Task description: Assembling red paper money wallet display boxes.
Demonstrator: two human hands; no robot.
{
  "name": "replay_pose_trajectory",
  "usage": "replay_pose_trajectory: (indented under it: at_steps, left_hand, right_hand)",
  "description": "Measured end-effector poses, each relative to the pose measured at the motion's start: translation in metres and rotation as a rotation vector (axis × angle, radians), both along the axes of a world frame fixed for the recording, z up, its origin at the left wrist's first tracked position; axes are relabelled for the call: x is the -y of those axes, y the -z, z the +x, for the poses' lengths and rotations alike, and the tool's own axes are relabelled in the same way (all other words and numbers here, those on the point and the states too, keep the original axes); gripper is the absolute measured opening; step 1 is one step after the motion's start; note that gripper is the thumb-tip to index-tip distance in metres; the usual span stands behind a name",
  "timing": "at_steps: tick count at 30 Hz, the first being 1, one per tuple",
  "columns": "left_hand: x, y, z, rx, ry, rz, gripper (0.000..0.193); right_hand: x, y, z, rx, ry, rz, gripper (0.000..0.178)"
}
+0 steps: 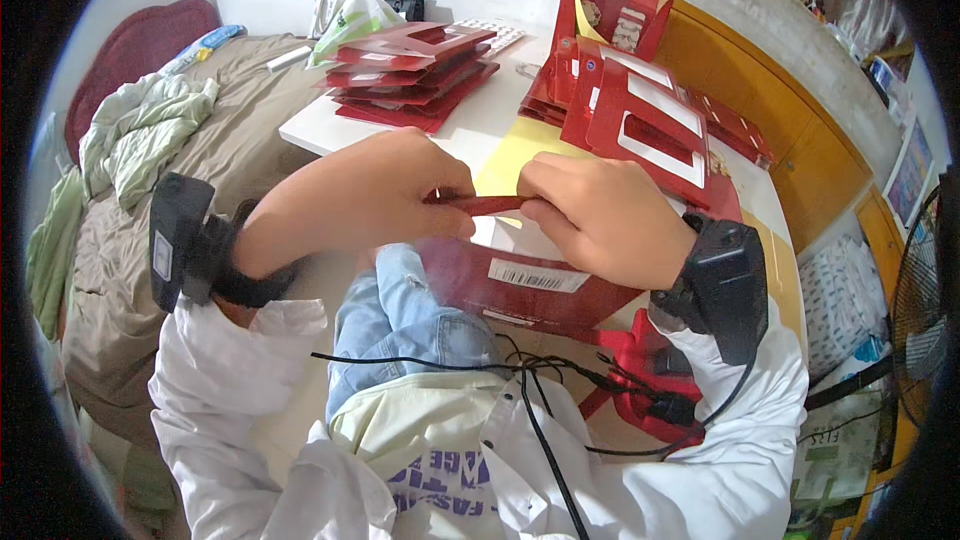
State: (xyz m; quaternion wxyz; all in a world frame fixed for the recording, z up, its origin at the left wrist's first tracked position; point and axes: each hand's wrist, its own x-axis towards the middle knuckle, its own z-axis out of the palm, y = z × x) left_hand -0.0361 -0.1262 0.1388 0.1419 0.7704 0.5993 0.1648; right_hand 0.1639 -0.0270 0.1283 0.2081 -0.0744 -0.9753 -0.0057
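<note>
Left fingers [454,176], right fingers [548,178] — both pinch a red cardboard edge [494,205].

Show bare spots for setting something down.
A patch of table between the red stack and yellow sheet; bed cover between the green blanket and table. Crowded: the table's right, with red cartons, and below the right hand, with a red box.

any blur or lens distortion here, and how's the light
Head view: fisheye bend, with the brown board curving and the corners black; head view: bright light, pale sheen atop the left stack; head view: left hand, right hand and red strip fairly clear, though the carton below looks soft at its left edge.
</note>
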Motion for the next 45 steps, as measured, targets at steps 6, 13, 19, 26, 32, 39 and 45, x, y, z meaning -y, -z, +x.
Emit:
replay_pose_trajectory:
  at_steps: [6, 13, 19, 26, 32, 39, 45]
  left_hand:
    - [0.000, 0.006, 0.005, 0.025, -0.018, 0.088, 0.019]
    - [0.003, 0.011, 0.000, 0.094, 0.022, 0.168, 0.020]
    - [-0.001, 0.016, -0.004, -0.017, 0.043, 0.325, 0.023]
    - [-0.002, 0.006, -0.005, 0.139, -0.049, 0.059, 0.026]
    - [0.009, 0.026, -0.011, 0.412, -0.108, 0.198, 0.029]
    - [0.010, 0.054, -0.004, 0.609, -0.063, 0.648, 0.035]
    - [0.014, 0.050, -0.003, 0.350, 0.014, 0.634, 0.032]
  right_hand:
    - [0.003, 0.002, -0.012, 0.033, -0.055, -0.037, 0.015]
    - [-0.002, -0.003, -0.003, 0.059, -0.025, -0.057, 0.014]
    - [-0.014, -0.001, 0.003, 0.022, 0.029, -0.020, 0.020]
    - [-0.026, -0.008, 0.025, 0.105, 0.065, -0.024, 0.026]
    - [-0.036, -0.001, 0.030, 0.009, -0.011, -0.077, 0.025]
    - [-0.031, 0.001, 0.027, -0.167, -0.137, -0.019, 0.030]
    - [-0.034, -0.003, 0.029, -0.236, -0.092, 0.022, 0.025]
